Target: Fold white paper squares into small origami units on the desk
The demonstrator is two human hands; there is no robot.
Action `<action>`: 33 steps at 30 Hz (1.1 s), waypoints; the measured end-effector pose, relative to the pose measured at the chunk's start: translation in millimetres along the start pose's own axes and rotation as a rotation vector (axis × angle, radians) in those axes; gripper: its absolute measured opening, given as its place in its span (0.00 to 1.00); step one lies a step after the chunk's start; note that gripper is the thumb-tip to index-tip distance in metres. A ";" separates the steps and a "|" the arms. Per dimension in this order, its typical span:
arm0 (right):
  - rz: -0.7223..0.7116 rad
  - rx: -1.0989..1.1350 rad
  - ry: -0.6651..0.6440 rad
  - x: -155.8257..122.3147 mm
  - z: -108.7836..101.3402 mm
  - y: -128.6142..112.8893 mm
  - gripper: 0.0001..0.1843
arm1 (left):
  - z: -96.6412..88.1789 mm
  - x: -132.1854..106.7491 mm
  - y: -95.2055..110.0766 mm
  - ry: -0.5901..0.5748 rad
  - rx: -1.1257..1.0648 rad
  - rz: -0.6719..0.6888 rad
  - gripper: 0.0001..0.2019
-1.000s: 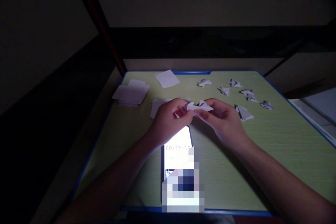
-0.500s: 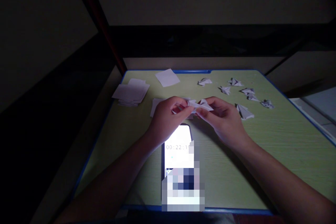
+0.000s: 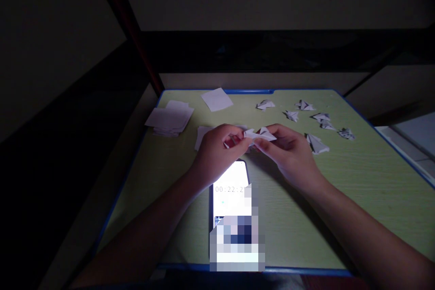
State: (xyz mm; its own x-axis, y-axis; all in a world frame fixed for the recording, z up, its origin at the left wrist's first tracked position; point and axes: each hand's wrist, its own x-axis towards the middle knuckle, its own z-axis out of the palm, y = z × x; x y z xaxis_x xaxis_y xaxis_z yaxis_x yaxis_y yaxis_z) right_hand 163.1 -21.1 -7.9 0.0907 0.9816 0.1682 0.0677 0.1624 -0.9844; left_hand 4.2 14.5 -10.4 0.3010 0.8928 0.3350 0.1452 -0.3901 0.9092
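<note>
Small white folded paper piece, creased, pointed at right end; long axis left-right. Left hand and right hand together, both pinching it.

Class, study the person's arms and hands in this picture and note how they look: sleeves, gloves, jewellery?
Both the left hand and the right hand are bare, without gloves. The left forearm and right forearm are bare too, no sleeve in view up to the picture's edge. No watch or bracelet shows at either wrist; the light is too dim to tell rings.
</note>
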 end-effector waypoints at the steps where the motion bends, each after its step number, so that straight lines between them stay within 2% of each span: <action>1: -0.002 -0.005 -0.001 0.0 -0.3 0.4 0.05 | 0.0 -0.1 0.2 0.003 0.008 0.007 0.07; 22: -0.009 -0.070 0.003 0.0 0.6 -1.9 0.06 | -0.4 -0.2 -0.3 0.012 0.083 0.081 0.07; 33: -0.009 -0.082 0.002 0.1 -0.9 -1.2 0.05 | -1.6 0.4 3.4 -0.004 0.122 0.043 0.08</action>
State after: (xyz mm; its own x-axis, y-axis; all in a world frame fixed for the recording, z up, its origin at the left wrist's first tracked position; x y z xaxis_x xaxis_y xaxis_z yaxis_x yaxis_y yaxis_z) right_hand 163.9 -21.2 -6.7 0.0920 0.9799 0.1772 0.1500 0.1623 -0.9753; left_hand 3.4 14.0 -6.8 0.3133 0.8739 0.3717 0.2455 -0.4527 0.8572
